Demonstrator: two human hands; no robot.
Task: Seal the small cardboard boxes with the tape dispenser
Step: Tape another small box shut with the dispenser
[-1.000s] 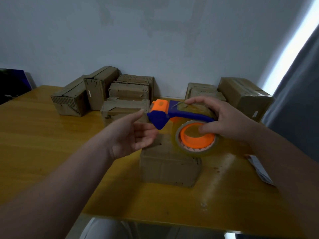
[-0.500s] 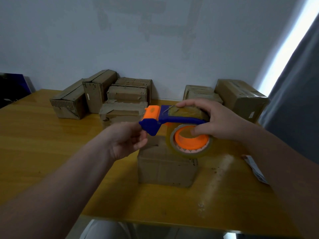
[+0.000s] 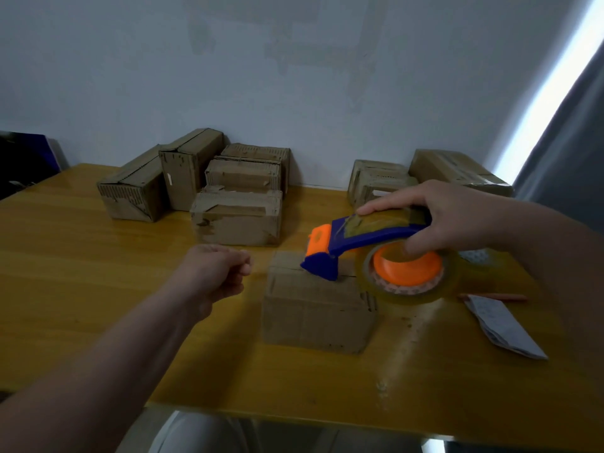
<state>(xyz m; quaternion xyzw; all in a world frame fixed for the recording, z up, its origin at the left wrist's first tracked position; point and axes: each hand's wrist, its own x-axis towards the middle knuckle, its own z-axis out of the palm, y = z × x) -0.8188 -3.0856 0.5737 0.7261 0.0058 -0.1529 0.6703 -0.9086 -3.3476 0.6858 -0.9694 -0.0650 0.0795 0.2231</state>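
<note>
Tape dispenser [image 3: 366,237], gripped by the right hand [image 3: 457,220], angles down at the small box [image 3: 313,315], left hand [image 3: 212,273] fisted empty, label [image 3: 169,179] on a rear box [image 3: 192,158] illegible.

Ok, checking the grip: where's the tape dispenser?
Head view, right of centre: the right hand holds the tape dispenser, nose on top of the near box.

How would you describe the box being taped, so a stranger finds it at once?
On the yellow table, cardboard boxes cluster by the far wall. One small box stands alone, nearer the front edge. Only it has the blue-and-orange tape dispenser on its top.
</note>
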